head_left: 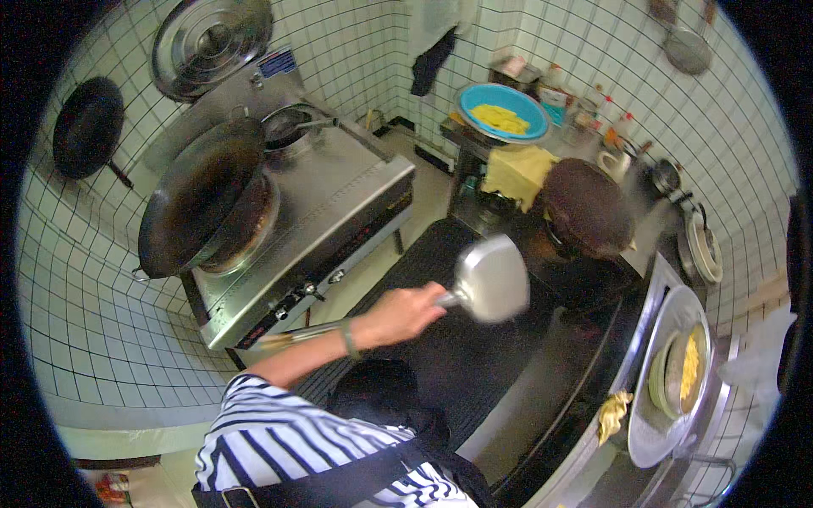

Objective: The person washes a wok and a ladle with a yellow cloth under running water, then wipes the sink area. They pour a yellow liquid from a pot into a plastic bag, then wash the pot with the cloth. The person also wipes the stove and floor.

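The bared left forearm (pixel 292 362) is extended rightward and forward across the front of the torso (pixel 309 444), the wrist (pixel 362 332) is held nearly straight, and the left hand (pixel 403 315) is clenched with fingers curled.

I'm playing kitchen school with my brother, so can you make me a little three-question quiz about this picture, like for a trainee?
1. True or false: the hand in front is empty.
2. What colour is the basin with the yellow food in it?
A) red
B) blue
C) black
3. Fill in: on the left, a black frying pan hangs on the tiled ____.

Key: 1. False, it grips a metal spatula. 2. B. 3. Wall.
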`<move>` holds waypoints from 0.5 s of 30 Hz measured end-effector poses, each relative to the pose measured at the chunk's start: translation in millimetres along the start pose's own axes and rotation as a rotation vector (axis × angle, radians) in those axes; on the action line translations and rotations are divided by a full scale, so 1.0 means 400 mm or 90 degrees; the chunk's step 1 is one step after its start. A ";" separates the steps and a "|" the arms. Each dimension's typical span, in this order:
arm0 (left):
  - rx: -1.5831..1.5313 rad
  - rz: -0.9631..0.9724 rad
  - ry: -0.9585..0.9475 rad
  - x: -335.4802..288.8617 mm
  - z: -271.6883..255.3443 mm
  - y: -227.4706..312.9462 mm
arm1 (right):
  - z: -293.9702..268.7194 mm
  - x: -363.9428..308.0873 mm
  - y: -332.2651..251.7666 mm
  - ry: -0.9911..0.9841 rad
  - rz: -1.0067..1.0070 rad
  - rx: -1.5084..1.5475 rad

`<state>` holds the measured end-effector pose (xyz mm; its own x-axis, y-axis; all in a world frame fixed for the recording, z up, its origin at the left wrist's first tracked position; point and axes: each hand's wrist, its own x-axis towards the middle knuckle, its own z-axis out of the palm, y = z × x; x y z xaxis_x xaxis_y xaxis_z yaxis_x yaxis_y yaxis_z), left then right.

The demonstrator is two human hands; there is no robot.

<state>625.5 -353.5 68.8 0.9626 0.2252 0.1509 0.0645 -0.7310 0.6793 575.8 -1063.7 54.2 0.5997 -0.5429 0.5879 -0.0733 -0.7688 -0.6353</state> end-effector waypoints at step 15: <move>0.080 -0.599 0.448 -0.443 -0.892 -0.698 | 0.116 -0.065 -0.140 0.108 -0.005 -0.047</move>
<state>343.2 40.6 108.5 0.1678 0.9857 0.0181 0.7343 -0.1372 0.6648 601.2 -990.9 51.5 0.4575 -0.5814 0.6728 -0.1307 -0.7924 -0.5959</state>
